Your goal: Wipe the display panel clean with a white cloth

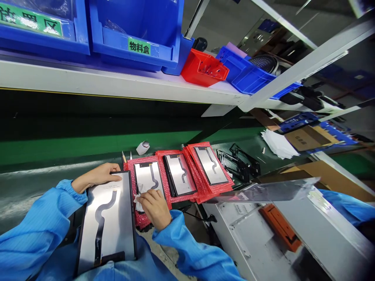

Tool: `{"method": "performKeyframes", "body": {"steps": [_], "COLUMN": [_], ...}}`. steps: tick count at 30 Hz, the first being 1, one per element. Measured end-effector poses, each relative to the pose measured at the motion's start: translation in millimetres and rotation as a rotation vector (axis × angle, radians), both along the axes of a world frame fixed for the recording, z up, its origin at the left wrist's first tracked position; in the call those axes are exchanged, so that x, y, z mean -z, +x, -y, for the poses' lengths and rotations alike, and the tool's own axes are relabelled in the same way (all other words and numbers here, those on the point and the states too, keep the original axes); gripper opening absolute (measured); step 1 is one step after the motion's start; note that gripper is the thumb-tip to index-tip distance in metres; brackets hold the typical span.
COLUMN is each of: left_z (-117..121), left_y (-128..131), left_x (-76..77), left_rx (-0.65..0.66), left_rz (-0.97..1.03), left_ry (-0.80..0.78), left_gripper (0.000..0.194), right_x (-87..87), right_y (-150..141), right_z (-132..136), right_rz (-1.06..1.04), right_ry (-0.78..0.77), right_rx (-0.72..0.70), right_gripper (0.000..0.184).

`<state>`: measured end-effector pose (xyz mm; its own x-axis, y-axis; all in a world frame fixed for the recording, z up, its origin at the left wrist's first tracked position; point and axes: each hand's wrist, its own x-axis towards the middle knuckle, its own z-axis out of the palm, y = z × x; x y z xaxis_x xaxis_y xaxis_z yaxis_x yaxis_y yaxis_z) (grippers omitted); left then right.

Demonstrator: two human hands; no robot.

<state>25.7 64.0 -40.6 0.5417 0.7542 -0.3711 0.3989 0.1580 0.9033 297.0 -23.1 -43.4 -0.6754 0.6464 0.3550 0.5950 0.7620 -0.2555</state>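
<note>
My left hand [101,176] grips the top edge of a display panel [115,222], which is tilted up against my lap with its silver back and a curved ribbon cable facing me. In my right hand [155,207] is a crumpled white wipe [138,203], pinched by the fingers. That hand hovers over or rests on a second display panel [146,175] lying on red bubble wrap [140,220]; whether they touch I cannot tell. Further right lie a stack of display panels [178,175] and one more display panel [211,166] on red bubble-wrap bags [195,181].
A small white bottle [143,148] and pointed tools [124,158] stand behind the panels. Black frames [238,162] and white papers [278,143] lie to the right. Blue bins [134,35] and a red bin [203,67] line the shelf above. A grey machine [263,234] stands at lower right.
</note>
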Motion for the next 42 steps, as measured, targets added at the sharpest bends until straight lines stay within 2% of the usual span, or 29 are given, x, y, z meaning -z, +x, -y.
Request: {"method": "performKeyframes", "body": {"steps": [2,4,7,12,16,20,25,32,38,42], "left_z": [0,1,1,1,1,2,1,3,3,2], "left_y": [-3,-5,-5,0,1,0,-1,-7,-14,-11], "left_x": [2.4,3.7,1.6,-4.3,-1.8,2.2,4.0,1.1,-1.5,-2.4], "left_rx": [-0.01,-0.02,-0.023,0.003,0.008,0.007,-0.001,-0.005,-0.021,-0.021], "left_rz": [-0.024,-0.051,-0.085,-0.098,-0.125,-0.147,-0.162,-0.157,-0.155,-0.16], "left_ry": [0.009,0.022,0.051,0.102,0.125,0.133,0.154,0.153,0.133,0.136], "left_gripper": [0.031,0.032,0.032,0.028,0.026,0.025,0.023,0.028,0.028,0.027], "right_x": [-1.6,-3.5,-6.0,-3.7,4.0,10.2,15.7,19.0,26.5,31.4], "right_y": [2,3,-1,-10,-13,-14,-22,-15,-4,-6], "right_z": [0,1,2,-4,-9,-8,-9,-26,-14,-6], "right_rz": [-0.094,-0.232,-0.371,-0.402,-0.376,-0.376,-0.443,-0.664,-0.882,-0.936], "right_ry": [-0.081,-0.235,-0.463,-0.711,-0.895,-0.948,-0.936,-0.891,-0.98,-0.985], "right_rx": [0.086,0.142,0.149,0.173,0.223,0.211,0.271,0.396,0.346,0.311], "right_gripper": [0.014,0.011,0.009,0.008,0.012,0.013,0.013,0.019,0.032,0.029]}}
